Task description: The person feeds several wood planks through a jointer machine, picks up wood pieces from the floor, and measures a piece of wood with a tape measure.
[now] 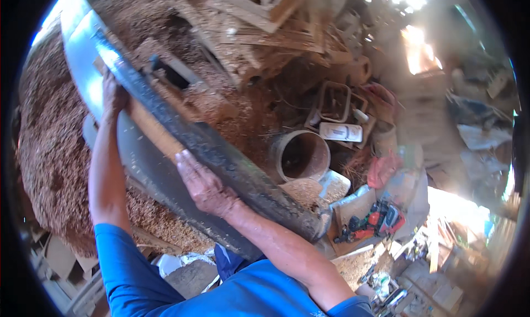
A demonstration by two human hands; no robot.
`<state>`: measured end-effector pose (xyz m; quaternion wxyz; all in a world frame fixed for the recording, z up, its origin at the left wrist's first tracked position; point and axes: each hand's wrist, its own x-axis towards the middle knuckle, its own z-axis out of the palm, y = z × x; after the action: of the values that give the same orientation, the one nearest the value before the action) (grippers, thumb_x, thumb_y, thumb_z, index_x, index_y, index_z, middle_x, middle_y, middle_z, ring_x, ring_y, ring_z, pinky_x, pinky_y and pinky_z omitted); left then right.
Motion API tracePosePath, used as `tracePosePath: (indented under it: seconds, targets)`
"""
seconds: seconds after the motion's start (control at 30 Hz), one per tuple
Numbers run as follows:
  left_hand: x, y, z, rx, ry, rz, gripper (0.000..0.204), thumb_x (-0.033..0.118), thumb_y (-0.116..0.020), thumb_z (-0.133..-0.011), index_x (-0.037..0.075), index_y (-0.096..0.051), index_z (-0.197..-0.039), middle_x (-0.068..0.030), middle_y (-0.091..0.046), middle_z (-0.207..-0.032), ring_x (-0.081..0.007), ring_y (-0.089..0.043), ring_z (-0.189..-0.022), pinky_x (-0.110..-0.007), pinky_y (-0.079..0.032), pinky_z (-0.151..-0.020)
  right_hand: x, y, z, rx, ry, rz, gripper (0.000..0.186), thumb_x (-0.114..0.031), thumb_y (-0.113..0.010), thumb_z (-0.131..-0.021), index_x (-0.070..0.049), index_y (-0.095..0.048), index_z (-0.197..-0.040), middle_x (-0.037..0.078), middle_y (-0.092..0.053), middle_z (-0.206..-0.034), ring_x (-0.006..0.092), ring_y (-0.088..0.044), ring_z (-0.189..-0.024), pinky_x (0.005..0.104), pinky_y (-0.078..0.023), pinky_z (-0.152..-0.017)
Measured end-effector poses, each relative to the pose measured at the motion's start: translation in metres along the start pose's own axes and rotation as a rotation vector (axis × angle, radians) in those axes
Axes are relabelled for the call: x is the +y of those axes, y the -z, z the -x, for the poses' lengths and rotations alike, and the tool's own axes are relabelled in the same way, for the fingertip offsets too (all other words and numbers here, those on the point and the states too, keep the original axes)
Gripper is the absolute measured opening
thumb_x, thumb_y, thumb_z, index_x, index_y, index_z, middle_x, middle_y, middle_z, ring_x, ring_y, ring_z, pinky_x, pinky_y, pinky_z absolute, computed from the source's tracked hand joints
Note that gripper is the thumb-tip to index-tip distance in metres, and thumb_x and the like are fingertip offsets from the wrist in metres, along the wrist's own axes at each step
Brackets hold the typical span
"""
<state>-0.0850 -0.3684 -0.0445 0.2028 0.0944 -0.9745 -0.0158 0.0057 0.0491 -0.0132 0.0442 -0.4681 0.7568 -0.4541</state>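
A long, narrow wooden board [154, 132] lies lengthwise on the grey metal bed [138, 154] of a woodworking machine, against a dark, worn long bar [182, 121]. My left hand [114, 96] is closed at the board's far end, its fingers partly hidden. At the near end, my right hand [204, 185] rests with its fingers stretched out, fingertips touching the wood. Both arms reach over the bed from the lower edge. The underside of the board, where it meets the machine, is out of sight.
Heaped reddish sawdust [52, 135] rises at left. Carved wooden panels [259, 8] are stacked at the back. To the right are a round pipe-like container [279, 157], a white box [340, 132] and a carton [359, 206] with red-and-black tools [375, 220]. Scraps litter the lower right.
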Motion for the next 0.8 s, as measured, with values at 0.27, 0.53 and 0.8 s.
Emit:
tracePosePath:
  seconds: [0.27,0.53,0.8]
  targets:
    - [0.015,0.002,-0.028,-0.092,0.064,-0.373,0.042,0.004,-0.054,-0.082,-0.009,-0.064,-0.12,-0.0302,-0.051,-0.141,-0.0425,-0.037,-0.142,-0.045,-0.029,-0.121,-0.001,0.009,-0.035,-0.18,0.084,0.341,0.045,-0.002,-0.049,-0.088,0.012,-0.057,-0.13,0.025,-0.051,-0.145,0.0369,-0.045,-0.14,0.0467,-0.032,-0.121]
    - [-0.012,0.001,-0.029,-0.025,0.478,-0.013,0.055,0.028,-0.038,-0.104,-0.006,-0.04,-0.147,-0.022,-0.037,-0.157,-0.0326,-0.033,-0.147,-0.039,-0.025,-0.123,-0.006,-0.012,-0.058,-0.247,0.144,0.426,0.046,-0.003,-0.046,-0.091,0.01,-0.055,-0.134,0.023,-0.048,-0.148,0.0352,-0.042,-0.142,0.0461,-0.029,-0.122]
    - [-0.021,0.044,-0.031,-0.273,0.357,0.053,0.045,0.032,-0.042,-0.105,-0.005,-0.062,-0.124,-0.022,-0.053,-0.143,-0.0348,-0.048,-0.136,-0.042,-0.038,-0.115,0.0,-0.03,-0.077,-0.235,0.186,0.474,0.045,-0.003,-0.047,-0.09,0.01,-0.056,-0.133,0.023,-0.048,-0.149,0.0364,-0.043,-0.142,0.0488,-0.032,-0.12]
